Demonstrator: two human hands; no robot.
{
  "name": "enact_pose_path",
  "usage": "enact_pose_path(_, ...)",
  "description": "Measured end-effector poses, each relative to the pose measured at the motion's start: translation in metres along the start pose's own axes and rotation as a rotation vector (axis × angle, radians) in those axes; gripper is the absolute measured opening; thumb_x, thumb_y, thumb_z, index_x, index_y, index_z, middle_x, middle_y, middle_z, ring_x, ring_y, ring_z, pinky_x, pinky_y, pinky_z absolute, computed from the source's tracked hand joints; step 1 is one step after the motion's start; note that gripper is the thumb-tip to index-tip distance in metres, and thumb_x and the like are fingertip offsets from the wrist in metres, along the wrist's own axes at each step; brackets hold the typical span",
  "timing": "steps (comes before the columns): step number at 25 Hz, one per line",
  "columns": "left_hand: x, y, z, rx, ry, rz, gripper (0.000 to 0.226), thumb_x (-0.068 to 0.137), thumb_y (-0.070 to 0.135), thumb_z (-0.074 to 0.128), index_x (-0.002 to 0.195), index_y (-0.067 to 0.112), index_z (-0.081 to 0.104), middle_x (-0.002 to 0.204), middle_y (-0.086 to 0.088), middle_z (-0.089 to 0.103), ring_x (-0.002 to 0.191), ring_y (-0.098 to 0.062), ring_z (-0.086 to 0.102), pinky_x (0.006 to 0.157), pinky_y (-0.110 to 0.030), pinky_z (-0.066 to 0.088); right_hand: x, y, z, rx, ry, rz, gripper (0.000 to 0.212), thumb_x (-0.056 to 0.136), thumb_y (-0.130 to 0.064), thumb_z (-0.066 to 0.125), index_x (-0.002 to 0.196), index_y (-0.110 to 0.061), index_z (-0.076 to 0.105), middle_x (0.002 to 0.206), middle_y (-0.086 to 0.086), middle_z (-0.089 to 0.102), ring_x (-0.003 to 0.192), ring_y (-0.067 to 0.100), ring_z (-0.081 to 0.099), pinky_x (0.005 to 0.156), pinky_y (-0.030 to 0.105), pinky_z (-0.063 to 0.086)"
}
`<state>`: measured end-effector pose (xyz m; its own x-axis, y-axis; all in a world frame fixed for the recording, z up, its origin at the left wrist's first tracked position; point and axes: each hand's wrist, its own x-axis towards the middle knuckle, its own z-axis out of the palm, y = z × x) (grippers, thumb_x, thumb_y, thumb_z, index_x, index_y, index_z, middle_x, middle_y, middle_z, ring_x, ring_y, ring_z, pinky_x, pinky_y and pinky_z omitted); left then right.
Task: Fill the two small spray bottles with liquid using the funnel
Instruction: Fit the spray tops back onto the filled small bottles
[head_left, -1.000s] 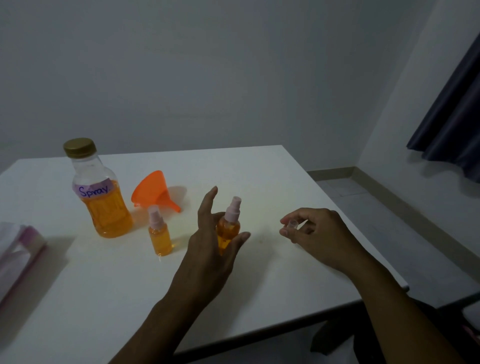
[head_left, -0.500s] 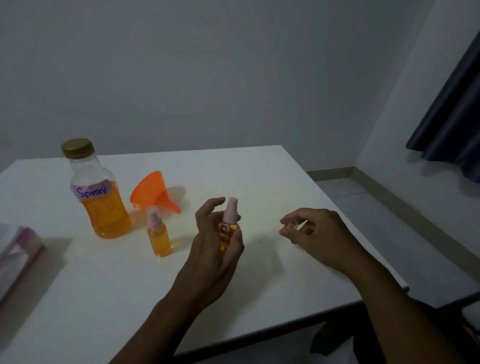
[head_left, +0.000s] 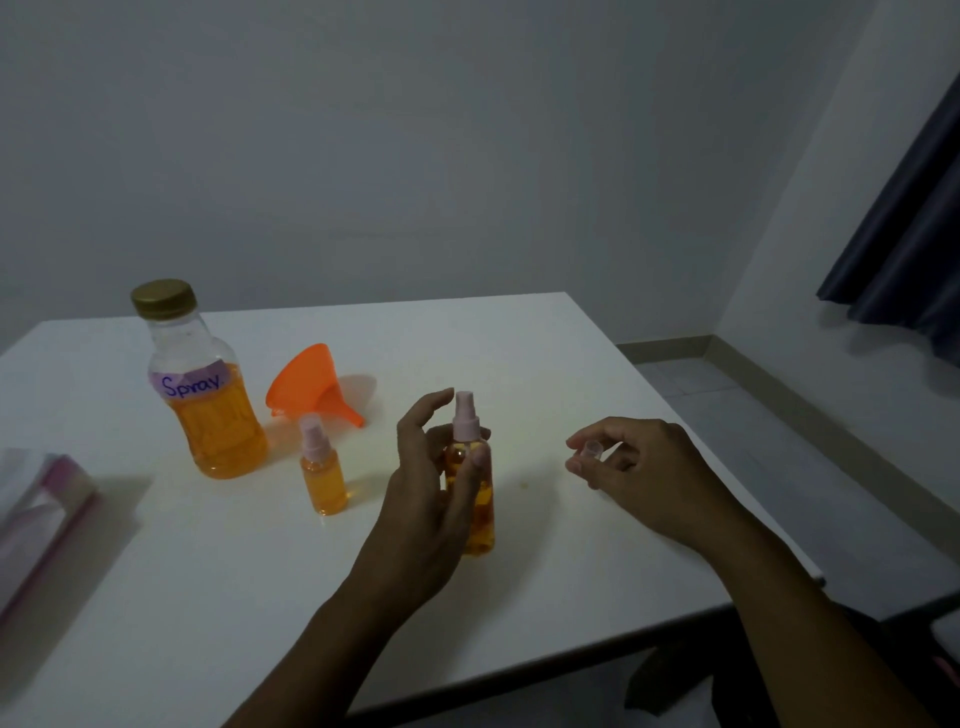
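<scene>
My left hand grips a small spray bottle full of orange liquid, upright, its pink spray head showing above my fingers. To its right, my right hand pinches a small clear cap between thumb and fingertips. A second small spray bottle, also holding orange liquid, stands on the white table further left. Behind it an orange funnel lies on its side. A large bottle labelled "Spray", gold-capped and about half full of orange liquid, stands at the left.
A pinkish-white packet lies at the table's left edge. The table's right edge drops to a tiled floor. A dark curtain hangs at the far right, and a grey wall stands behind the table.
My left hand, spread open around the small bottle a second ago, has closed its fingers and thumb on it. My right hand has stayed put with the cap.
</scene>
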<state>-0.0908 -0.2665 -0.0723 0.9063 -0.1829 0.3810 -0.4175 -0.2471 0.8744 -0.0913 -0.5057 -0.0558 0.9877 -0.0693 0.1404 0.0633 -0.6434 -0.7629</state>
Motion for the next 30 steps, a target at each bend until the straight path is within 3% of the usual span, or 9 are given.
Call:
enact_pose_path(5,-0.002,0.006,0.000,0.063,0.036,0.068,0.043,0.097,0.047,0.030,0.137,0.052,0.015,0.107,0.021,0.055,0.084,-0.009,0.062,0.066,-0.024,0.050,0.000,0.001,0.000,-0.006,0.012,-0.002,0.009,0.084,-0.030,0.078,0.092,-0.032,0.076,0.082,-0.008,0.073,0.079,0.015,0.077,0.079,0.048,0.062)
enact_pose_path(10,-0.002,0.007,0.000,0.263,0.110,0.094,0.047,0.095,0.046,0.044,0.140,0.038,0.031,0.128,0.003,0.060,0.102,-0.015,0.061,0.088,-0.033,0.053,0.000,-0.002,0.000,-0.034,0.012,0.003,0.010,0.083,-0.034,0.078,0.093,-0.034,0.075,0.083,-0.010,0.073,0.076,0.011,0.075,0.078,0.045,0.063)
enact_pose_path(13,0.002,0.004,0.000,0.379,0.088,0.089,0.040,0.095,0.039,0.047,0.133,0.034,0.039,0.111,0.006,0.065,0.082,-0.010,0.061,0.073,-0.023,0.052,-0.001,-0.003,-0.001,-0.004,0.020,0.007,0.011,0.083,-0.036,0.074,0.093,-0.034,0.075,0.078,-0.012,0.073,0.081,0.012,0.077,0.079,0.048,0.063)
enact_pose_path(18,0.002,0.002,-0.006,0.442,0.059,0.086,0.026,0.093,0.025,0.053,0.117,0.030,0.048,0.080,0.010,0.061,0.060,-0.005,0.056,0.054,-0.012,0.036,-0.003,-0.007,-0.004,-0.055,0.073,-0.022,0.009,0.086,-0.027,0.078,0.092,-0.032,0.076,0.073,-0.015,0.074,0.070,0.008,0.074,0.073,0.040,0.063)
enact_pose_path(22,0.002,0.003,-0.010,0.445,0.107,0.039,0.030,0.090,0.024,0.059,0.120,0.027,0.053,0.084,0.009,0.064,0.056,-0.002,0.055,0.051,-0.008,0.035,-0.004,-0.012,-0.004,-0.036,0.097,-0.050,0.009,0.086,-0.029,0.078,0.094,-0.033,0.075,0.077,-0.013,0.074,0.068,0.009,0.073,0.068,0.032,0.061)
enact_pose_path(25,0.000,0.003,-0.011,0.398,0.061,-0.038,0.040,0.092,0.036,0.055,0.129,0.033,0.043,0.084,0.012,0.062,0.058,-0.003,0.058,0.049,-0.008,0.036,-0.004,-0.021,0.000,0.028,0.129,-0.088,0.014,0.085,-0.034,0.078,0.098,-0.034,0.076,0.093,-0.014,0.073,0.077,0.006,0.071,0.070,0.023,0.059)
enact_pose_path(27,-0.003,0.004,-0.013,0.352,0.027,-0.084,0.033,0.091,0.044,0.052,0.120,0.033,0.040,0.081,0.019,0.058,0.065,-0.003,0.060,0.051,-0.013,0.044,-0.003,-0.030,0.005,0.096,0.153,-0.107,0.017,0.086,-0.033,0.077,0.103,-0.032,0.076,0.098,-0.014,0.070,0.081,0.006,0.068,0.069,0.019,0.058)
enact_pose_path(30,-0.006,0.000,-0.017,0.364,-0.039,-0.067,0.021,0.088,0.049,0.048,0.096,0.029,0.046,0.081,0.011,0.058,0.070,-0.009,0.057,0.058,-0.024,0.049,-0.002,-0.049,0.017,0.353,0.111,-0.112,0.025,0.089,-0.018,0.075,0.113,-0.024,0.073,0.099,-0.003,0.073,0.083,0.014,0.072,0.073,0.027,0.062)
